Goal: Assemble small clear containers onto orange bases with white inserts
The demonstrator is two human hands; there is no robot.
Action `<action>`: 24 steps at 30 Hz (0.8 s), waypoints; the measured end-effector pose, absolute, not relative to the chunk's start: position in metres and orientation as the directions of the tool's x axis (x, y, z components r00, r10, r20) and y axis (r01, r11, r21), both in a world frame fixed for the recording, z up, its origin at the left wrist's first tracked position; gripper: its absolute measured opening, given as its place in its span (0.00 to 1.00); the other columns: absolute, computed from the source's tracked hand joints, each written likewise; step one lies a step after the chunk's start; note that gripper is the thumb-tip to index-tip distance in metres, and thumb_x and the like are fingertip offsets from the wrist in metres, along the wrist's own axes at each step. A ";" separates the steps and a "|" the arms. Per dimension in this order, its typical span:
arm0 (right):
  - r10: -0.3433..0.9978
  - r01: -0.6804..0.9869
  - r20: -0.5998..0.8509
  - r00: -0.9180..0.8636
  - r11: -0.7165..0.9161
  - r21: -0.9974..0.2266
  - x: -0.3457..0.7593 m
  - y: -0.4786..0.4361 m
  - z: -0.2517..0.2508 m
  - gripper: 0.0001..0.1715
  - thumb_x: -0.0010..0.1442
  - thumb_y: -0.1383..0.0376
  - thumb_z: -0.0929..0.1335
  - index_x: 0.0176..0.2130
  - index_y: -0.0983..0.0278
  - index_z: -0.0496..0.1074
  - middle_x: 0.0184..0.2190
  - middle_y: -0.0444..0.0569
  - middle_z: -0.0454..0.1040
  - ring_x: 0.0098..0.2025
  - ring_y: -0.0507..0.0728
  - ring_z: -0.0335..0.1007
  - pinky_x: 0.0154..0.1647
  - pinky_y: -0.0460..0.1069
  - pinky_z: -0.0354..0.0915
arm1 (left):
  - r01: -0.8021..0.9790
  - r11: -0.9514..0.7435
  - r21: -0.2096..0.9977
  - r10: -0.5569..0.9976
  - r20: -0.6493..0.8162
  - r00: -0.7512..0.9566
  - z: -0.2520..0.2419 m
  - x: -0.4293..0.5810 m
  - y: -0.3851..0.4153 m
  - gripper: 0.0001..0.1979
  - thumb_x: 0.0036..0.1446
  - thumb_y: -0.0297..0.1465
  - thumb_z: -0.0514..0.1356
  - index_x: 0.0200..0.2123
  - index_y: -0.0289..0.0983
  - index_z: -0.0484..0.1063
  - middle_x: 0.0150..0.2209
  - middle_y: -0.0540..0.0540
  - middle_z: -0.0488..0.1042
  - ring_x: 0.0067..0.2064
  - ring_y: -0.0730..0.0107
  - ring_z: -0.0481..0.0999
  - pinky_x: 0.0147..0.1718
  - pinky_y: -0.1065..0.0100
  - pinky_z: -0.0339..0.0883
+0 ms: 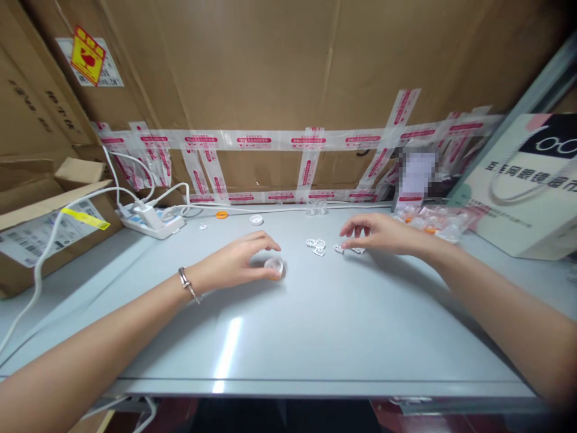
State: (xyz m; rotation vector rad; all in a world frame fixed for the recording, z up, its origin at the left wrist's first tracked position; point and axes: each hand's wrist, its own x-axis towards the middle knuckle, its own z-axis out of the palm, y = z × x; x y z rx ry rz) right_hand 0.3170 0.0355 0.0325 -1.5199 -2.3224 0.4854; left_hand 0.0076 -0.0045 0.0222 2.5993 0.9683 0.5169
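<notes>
Firstly, we list the counter [342,337], pale grey and glossy, bearing all the small parts.

Item: left hand [241,261], bracelet [188,284] at the wrist; thumb against a small clear round container [273,265] with orange at its base, fingers curved above it. We cannot tell whether they grip it. The container sits at the thumb's tip, left of the white pieces.

Item: right hand [376,233], fingers bent, thumb held apart from them, with nothing that we can see between.

Item: white openwork pieces [317,244], clustered between the hands; a further white piece [339,249] just beside the right thumb, contact unclear to us, and another [359,250] partly under that hand.

Item, towards the back: orange disc [222,214], white ring [256,221], small white part [202,227], and clear parts [316,208].

Item, right rear: clear bag [444,221] of transparent and orange parts, near a printed paper bag [532,198].

Item, left rear: white power strip [166,228] with plugs, beside an open carton [58,234].
</notes>
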 end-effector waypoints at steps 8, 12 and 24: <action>0.882 0.765 0.130 -0.453 0.460 -0.451 0.306 0.035 0.018 0.13 0.50 0.56 0.68 0.27 0.63 0.75 0.25 0.46 0.72 0.28 0.53 0.65 0.30 0.48 0.60 | 0.529 -0.773 0.350 0.633 0.482 0.606 0.020 0.003 0.003 0.12 0.58 0.36 0.55 0.43 0.38 0.69 0.43 0.44 0.71 0.46 0.66 0.69 0.43 0.65 0.65; 0.961 0.462 0.175 -0.213 0.257 -0.849 0.275 0.015 0.027 0.16 0.48 0.53 0.70 0.28 0.63 0.74 0.21 0.43 0.71 0.24 0.50 0.65 0.29 0.47 0.61 | 0.509 -0.783 0.356 0.611 0.592 0.526 0.021 0.011 -0.007 0.11 0.58 0.33 0.56 0.43 0.37 0.69 0.42 0.43 0.72 0.43 0.67 0.70 0.41 0.66 0.67; 0.895 0.076 -0.009 -0.446 0.028 -0.997 0.219 -0.024 0.012 0.15 0.48 0.54 0.71 0.31 0.63 0.76 0.30 0.47 0.77 0.34 0.53 0.70 0.39 0.49 0.63 | 0.381 -0.853 0.356 0.516 0.679 0.522 0.009 0.037 -0.033 0.11 0.56 0.26 0.57 0.44 0.36 0.70 0.38 0.44 0.75 0.38 0.71 0.74 0.39 0.70 0.69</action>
